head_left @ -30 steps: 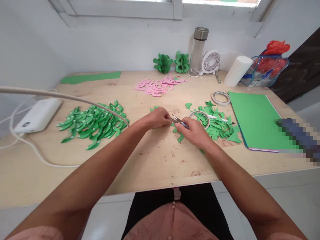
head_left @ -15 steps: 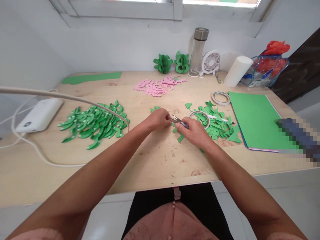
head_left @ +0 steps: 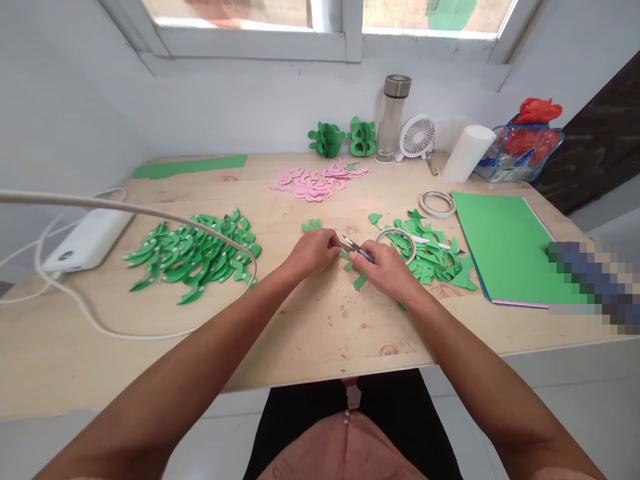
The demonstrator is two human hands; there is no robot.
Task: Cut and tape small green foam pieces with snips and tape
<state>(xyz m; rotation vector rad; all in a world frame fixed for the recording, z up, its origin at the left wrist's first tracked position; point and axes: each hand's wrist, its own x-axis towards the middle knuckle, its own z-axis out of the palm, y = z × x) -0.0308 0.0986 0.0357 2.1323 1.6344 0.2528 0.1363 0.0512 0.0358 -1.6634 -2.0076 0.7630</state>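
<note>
My left hand is closed in a pinch over the middle of the table, on what looks like a small green paper piece mostly hidden by the fingers. My right hand grips slim scissors with dark blue handles, their pointed blades slightly parted and aimed at the left fingertips. Beyond the left hand lie a few green paper cutouts. A pile of green paper scraps lies right of the right hand, with a white tape roll on it.
Curved green strips with white patches lie left, under a looping white cable from a white power bank. Pink cutouts lie behind. Green sheets and another tape roll are right; a glass bottle and fan stand rear.
The head view has tilted up a little, showing more of the window. Both hands stay close together, and the scissors remain in my right hand.
</note>
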